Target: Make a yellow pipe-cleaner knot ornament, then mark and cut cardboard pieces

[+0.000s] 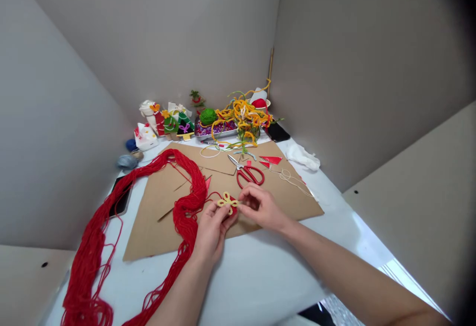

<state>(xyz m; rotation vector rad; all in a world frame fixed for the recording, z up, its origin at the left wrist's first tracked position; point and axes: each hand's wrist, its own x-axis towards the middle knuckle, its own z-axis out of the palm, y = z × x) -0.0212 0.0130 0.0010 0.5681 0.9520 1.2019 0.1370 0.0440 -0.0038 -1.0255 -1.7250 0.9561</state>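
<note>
Left grip (211,234) holds yellow cord knot (226,203) beside red yarn (188,207).

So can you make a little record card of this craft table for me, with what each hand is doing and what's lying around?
Left hand: holds a yellow cord knot
Right hand: fingertips pinch the knot's right side
Nearest tool: red-handled scissors, on a cardboard sheet
Beside the hands: a big bundle of red yarn
Far corner: yellow twisted cords, a green yarn ball, a metal tray of beads
Surface: white table
</note>
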